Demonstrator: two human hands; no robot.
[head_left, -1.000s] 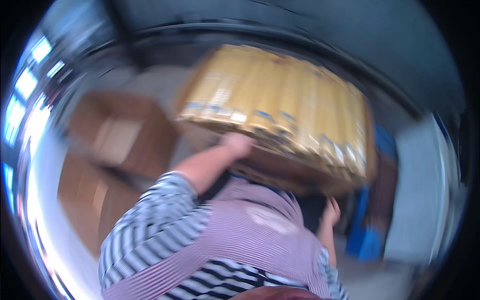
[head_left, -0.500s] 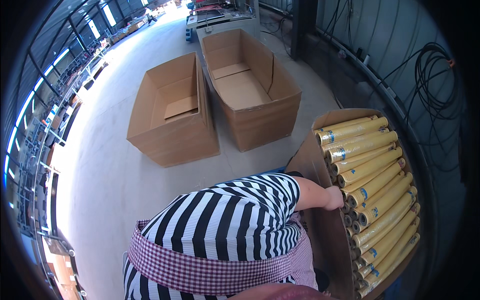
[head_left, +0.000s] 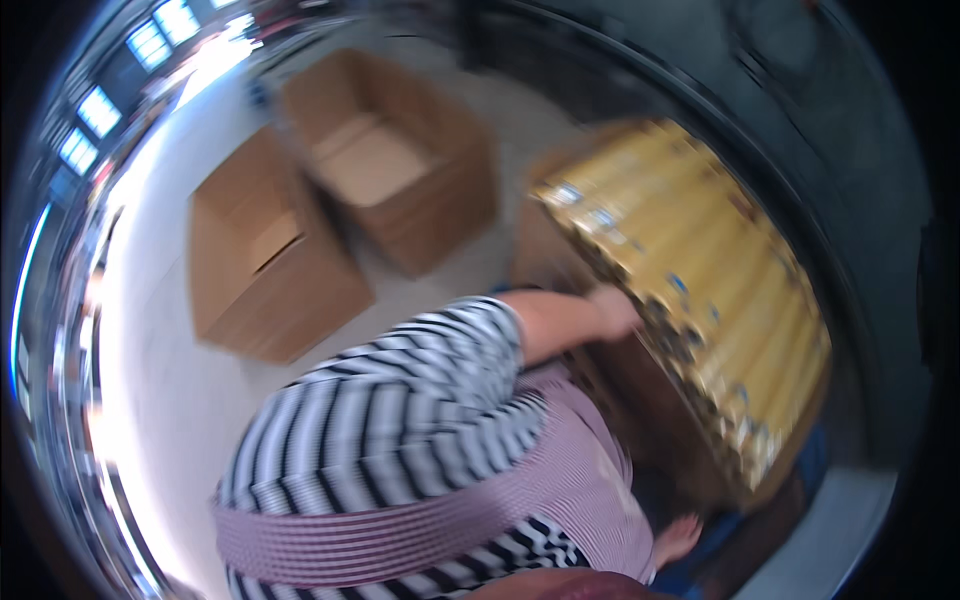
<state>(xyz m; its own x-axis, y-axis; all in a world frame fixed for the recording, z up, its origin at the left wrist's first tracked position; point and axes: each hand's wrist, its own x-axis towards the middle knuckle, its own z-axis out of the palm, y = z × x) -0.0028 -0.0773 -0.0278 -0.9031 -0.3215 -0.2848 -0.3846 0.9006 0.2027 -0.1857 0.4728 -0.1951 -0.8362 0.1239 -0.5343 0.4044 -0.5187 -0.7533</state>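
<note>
A tall cardboard box (head_left: 640, 390) stands at my right, packed with several long yellow wrapped rolls (head_left: 730, 270) that lie side by side. Their ends, some with dark round openings, face me. My left hand (head_left: 612, 312) is closed over the box's near rim, beside the roll ends; blur smears its fingertips. Lower down, my right hand (head_left: 680, 540) shows past the checked apron (head_left: 590, 470), off the near corner of the box. Its fingers look stretched out, with nothing visible in them.
Two open-topped cardboard boxes, a left one (head_left: 285, 300) and a right one (head_left: 430, 210), stand side by side on the grey floor ahead. A pale flat panel (head_left: 830, 540) lies at the lower right, near something blue under the packed box.
The view has swung, so the boxes now sit higher and further left. My right hand has come into clearer view; my left hand stays at the box rim.
</note>
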